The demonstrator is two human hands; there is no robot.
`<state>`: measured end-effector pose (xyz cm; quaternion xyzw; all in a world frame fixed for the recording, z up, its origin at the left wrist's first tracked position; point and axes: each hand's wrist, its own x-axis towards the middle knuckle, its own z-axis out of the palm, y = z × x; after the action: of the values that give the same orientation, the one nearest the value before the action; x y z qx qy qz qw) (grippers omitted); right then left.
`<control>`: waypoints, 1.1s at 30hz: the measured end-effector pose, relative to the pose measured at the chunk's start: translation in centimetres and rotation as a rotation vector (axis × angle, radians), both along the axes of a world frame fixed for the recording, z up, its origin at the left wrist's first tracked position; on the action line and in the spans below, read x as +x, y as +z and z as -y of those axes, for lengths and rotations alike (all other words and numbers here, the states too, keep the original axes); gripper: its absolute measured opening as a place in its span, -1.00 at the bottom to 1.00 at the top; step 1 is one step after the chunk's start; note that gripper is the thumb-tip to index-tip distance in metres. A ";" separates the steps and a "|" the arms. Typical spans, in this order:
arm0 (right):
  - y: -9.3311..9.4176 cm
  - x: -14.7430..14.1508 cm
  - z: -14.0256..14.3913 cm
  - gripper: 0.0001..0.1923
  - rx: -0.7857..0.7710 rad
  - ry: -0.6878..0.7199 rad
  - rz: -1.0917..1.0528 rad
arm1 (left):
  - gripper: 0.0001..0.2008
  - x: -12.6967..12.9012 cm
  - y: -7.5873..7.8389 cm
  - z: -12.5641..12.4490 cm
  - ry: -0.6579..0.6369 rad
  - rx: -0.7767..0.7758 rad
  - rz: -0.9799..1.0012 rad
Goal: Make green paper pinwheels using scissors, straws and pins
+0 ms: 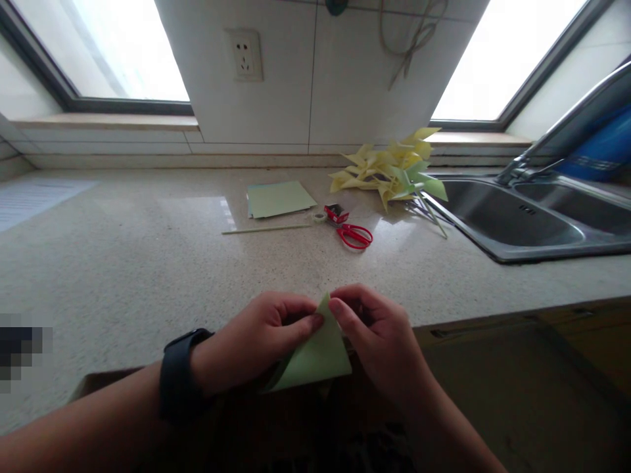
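paper: a light green folded sheet (315, 358) shaped like a triangle, low in the middle of the frame, at the near edge of the counter (123, 263).
direction: its tip points up and away from the person, toward the wall; its broad edge lies nearest the body, running left to right and tilted down to the left.
left hand: the left hand (256, 341), with a dark watch (180, 374) on the wrist, pinches the paper near the tip, thumb pressed on its left side.
right hand: the right hand (377, 335) closes on the same tip from the right, fingers curled, thumb on the sheet.
grip: both hands are clamped on the paper, fingertips almost meeting at the top.
centre of frame: a flat stack of green sheets (279, 197), a thin stick (266, 229) in front of it, red scissors (355, 235) and a small tape roll (320, 217) beside them.
upper right: a pile of yellow and green pinwheels (389, 171) just beside a steel sink (517, 223).
upper middle: a wall socket (244, 56).
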<state>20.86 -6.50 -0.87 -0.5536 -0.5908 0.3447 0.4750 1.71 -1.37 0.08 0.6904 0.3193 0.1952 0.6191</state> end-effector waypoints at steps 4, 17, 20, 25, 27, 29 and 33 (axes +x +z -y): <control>0.2 -0.2 -0.3 -0.82 -0.003 -0.008 0.009 | -0.71 0.0 0.0 -0.1 -0.013 0.020 0.000; 0.3 -0.3 -0.2 -0.81 -0.007 -0.024 -0.015 | -0.70 -0.1 -0.2 0.0 -0.017 -0.008 -0.020; 0.2 -0.4 -0.2 -0.81 -0.008 -0.026 -0.032 | -0.70 0.0 -0.1 -0.1 -0.020 -0.001 -0.028; 0.1 -0.5 -0.2 -0.80 0.009 -0.020 -0.046 | -0.69 -0.1 -0.1 0.0 -0.023 -0.017 -0.037; 0.2 -0.5 -0.1 -0.80 0.003 -0.012 -0.055 | -0.69 -0.2 -0.1 0.0 -0.024 -0.025 -0.033; 0.2 -0.5 -0.1 -0.81 -0.001 -0.008 -0.065 | -0.69 -0.2 -0.1 0.0 -0.021 -0.028 -0.033; 0.3 -0.5 -0.1 -0.81 0.001 -0.006 -0.065 | -0.69 -0.1 0.0 0.0 -0.017 -0.027 -0.032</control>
<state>20.39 -6.36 -0.58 -0.5437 -0.5733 0.3610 0.4953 1.59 -1.33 0.08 0.6877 0.3257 0.1745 0.6249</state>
